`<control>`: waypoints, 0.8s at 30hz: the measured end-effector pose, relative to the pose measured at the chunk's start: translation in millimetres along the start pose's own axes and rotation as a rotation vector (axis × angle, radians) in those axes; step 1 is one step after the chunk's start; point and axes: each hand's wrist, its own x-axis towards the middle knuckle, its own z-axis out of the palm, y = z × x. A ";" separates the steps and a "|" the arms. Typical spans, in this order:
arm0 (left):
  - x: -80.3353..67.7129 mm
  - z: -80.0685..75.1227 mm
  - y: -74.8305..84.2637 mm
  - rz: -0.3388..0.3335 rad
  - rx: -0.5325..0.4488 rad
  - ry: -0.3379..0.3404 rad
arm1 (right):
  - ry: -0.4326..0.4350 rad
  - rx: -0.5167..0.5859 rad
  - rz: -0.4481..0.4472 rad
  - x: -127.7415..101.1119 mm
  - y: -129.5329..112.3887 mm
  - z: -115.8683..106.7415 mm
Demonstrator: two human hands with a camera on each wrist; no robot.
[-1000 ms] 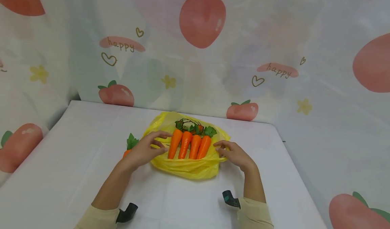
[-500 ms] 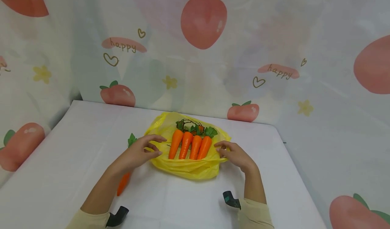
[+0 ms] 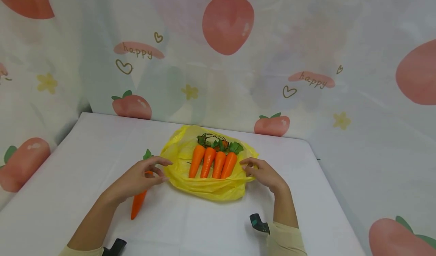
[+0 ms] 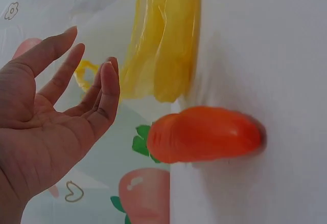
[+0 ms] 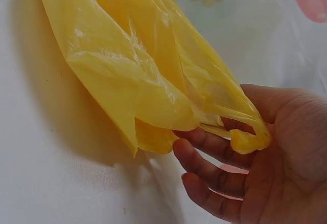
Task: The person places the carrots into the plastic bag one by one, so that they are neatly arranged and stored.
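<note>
A yellow plastic bag (image 3: pixel 207 186) lies near the back of the white table, with several orange toy carrots (image 3: pixel 212 161) side by side in it, green tops pointing away. My right hand (image 3: pixel 260 172) holds the bag's right handle (image 5: pixel 245 137), which loops over my curled fingers (image 5: pixel 214 147). My left hand (image 3: pixel 136 178) hovers just left of the bag, fingers relaxed and holding nothing (image 4: pixel 56 116). Under it a loose carrot (image 3: pixel 137 205) lies on the table, also visible in the left wrist view as the carrot (image 4: pixel 204 134) beside the bag (image 4: pixel 163 45).
The white table (image 3: pixel 85 146) is backed by a strawberry-print curtain (image 3: pixel 225 59) at the rear and left side. The table's right edge falls away near the curtain. Black wrist cameras (image 3: pixel 259 222) show at my sleeves.
My left hand has drawn back to the left from the bag's edge, uncovering the loose carrot beneath it. The right hand and the bag have stayed in place.
</note>
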 end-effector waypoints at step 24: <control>-25.1 -28.7 -26.2 -0.163 0.070 0.128 | -0.009 0.006 -0.013 1.7 1.6 0.6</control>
